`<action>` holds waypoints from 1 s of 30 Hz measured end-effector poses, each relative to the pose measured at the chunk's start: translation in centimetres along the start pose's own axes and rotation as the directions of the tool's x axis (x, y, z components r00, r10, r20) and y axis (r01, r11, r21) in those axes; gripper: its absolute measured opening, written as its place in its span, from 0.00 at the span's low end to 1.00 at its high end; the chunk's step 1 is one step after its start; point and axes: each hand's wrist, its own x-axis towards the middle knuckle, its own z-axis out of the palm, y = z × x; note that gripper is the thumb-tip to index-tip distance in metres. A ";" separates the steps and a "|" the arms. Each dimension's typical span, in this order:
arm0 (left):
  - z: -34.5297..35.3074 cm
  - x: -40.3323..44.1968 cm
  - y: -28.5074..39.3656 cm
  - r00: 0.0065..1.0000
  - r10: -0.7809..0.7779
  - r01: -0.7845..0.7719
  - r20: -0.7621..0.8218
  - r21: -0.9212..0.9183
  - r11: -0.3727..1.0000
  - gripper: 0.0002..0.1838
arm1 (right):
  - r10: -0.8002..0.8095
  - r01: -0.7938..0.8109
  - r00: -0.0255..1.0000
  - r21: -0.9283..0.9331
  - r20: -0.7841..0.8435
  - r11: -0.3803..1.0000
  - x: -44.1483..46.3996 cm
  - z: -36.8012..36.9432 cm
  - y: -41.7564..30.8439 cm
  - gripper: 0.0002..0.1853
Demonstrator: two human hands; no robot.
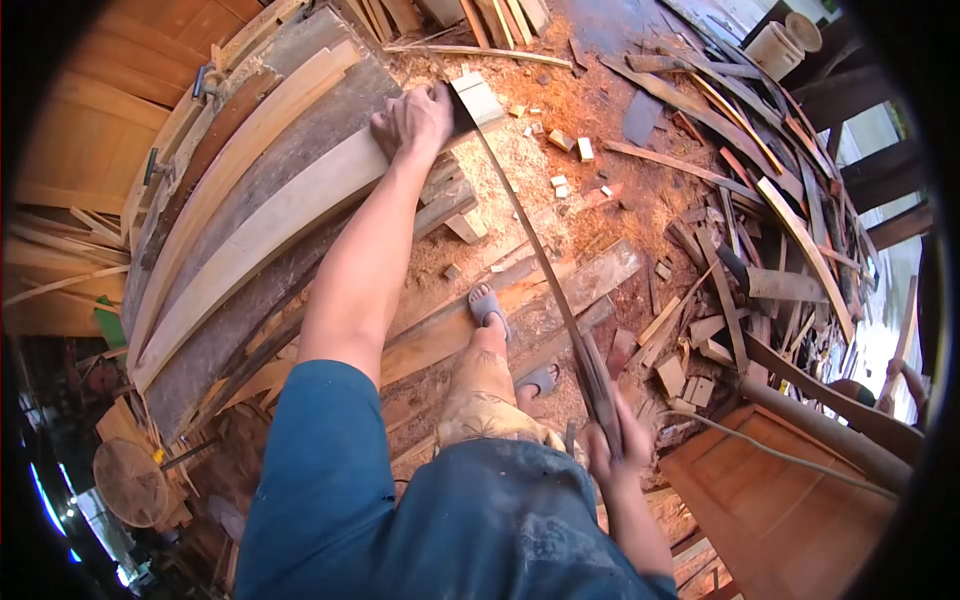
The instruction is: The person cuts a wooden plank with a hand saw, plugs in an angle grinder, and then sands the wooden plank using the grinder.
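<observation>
Left hand [415,122] curled over pale plank [270,225] on counter [310,125], gripping near its end. Right hand [615,445], slightly blurred, closed around near end of long saw [531,235] crossing plank.

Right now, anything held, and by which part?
Right hand grips the saw by its near end. Left hand lies on the pale board near its far end; whether it grips can't be told.

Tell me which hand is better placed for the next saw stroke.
Probably the right hand: it grips the saw by its near end. The left hand rests on the pale board, seemingly steadying it.
</observation>
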 end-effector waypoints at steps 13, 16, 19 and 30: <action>0.1 0.0 -0.3 1.000 0.024 -0.024 0.010 0.024 0.999 0.27 | -0.102 0.122 0.983 0.128 -0.152 0.984 15.3 8.4 -2.8 0.22; -0.8 -0.6 0.2 0.999 -0.016 0.014 0.045 0.031 0.999 0.26 | 0.047 -0.048 0.999 0.041 0.008 0.998 1.6 1.1 -0.4 0.25; -0.6 -0.8 0.5 1.000 -0.024 0.024 0.016 0.014 1.000 0.26 | 0.060 -0.060 0.998 0.001 0.021 0.998 -4.9 -4.3 -0.9 0.25; -1.1 -0.6 0.4 1.000 0.020 -0.020 -0.010 0.036 0.999 0.24 | 0.016 -0.005 0.996 0.130 -0.084 0.991 11.8 6.4 -2.2 0.23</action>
